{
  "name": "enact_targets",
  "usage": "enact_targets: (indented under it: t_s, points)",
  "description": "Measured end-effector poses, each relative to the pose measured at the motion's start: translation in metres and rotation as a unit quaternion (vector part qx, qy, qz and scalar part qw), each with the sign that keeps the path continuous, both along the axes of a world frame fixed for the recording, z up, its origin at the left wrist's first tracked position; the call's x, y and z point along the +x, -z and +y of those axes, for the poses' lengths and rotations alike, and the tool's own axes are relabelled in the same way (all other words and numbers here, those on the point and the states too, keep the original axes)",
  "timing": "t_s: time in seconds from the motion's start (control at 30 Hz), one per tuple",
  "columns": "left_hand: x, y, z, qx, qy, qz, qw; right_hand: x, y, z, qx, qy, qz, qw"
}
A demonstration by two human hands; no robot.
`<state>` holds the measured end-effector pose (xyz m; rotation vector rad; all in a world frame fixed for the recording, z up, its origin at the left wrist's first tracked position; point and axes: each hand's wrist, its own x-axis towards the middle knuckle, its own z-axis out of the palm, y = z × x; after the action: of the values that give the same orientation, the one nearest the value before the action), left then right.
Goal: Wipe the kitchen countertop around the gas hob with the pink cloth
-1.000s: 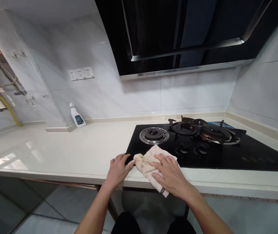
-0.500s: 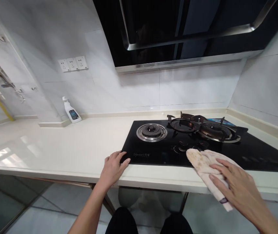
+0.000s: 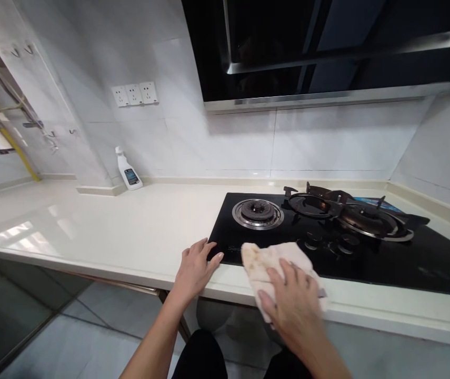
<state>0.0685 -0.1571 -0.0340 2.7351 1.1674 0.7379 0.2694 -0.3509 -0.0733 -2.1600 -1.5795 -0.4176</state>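
My right hand [image 3: 293, 300] presses on a folded, stained white cloth [image 3: 260, 263], with fingers spread over it. The cloth lies across the front edge of the black glass gas stove [image 3: 217, 226] and hangs partly over the counter edge. At the stove's front left corner, my left hand [image 3: 195, 268] rests with its fingertips on the glass and holds nothing. The left burner [image 3: 258, 212] is bare of its pan support. Two control knobs [image 3: 347, 242] sit right of the cloth.
Dark pan supports [image 3: 311, 205] are piled around the right burner [image 3: 367, 218]. A white spray bottle [image 3: 129, 171] stands on the pale counter [image 3: 161, 221] by the wall. A black range hood [image 3: 327, 63] overhangs the stove, and sockets [image 3: 133, 95] are on the wall.
My right hand has slid the cloth left along the stove's front edge, closer to my left hand. The left hand stays at the corner. The view has shifted slightly right.
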Motion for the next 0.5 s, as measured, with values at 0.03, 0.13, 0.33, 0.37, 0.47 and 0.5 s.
enact_targets:
  t_s: [0.03,0.13,0.33,0.37,0.47,0.5]
  points:
    - [0.000,0.001,0.001,-0.002,0.001,-0.009,1.000,-0.015,-0.005,0.012,-0.011,-0.030,0.004,0.999]
    - [-0.003,0.003,0.004,-0.023,0.008,-0.070,0.997,-0.051,-0.016,0.038,-0.022,-0.115,0.004,0.993]
    - [-0.019,-0.010,-0.018,0.010,0.013,-0.215,0.976,-0.044,-0.026,0.038,0.024,-0.230,0.095,0.968]
    - [-0.019,-0.013,-0.026,0.028,0.023,-0.204,0.978,-0.034,-0.029,0.033,0.034,-0.253,0.140,0.957]
    - [-0.007,-0.020,-0.048,0.059,0.075,-0.106,0.990,0.004,-0.041,0.015,0.115,-0.241,0.276,0.923]
    - [0.000,-0.021,-0.053,0.060,0.098,-0.059,0.992,0.018,-0.044,0.009,0.151,-0.212,0.297,0.919]
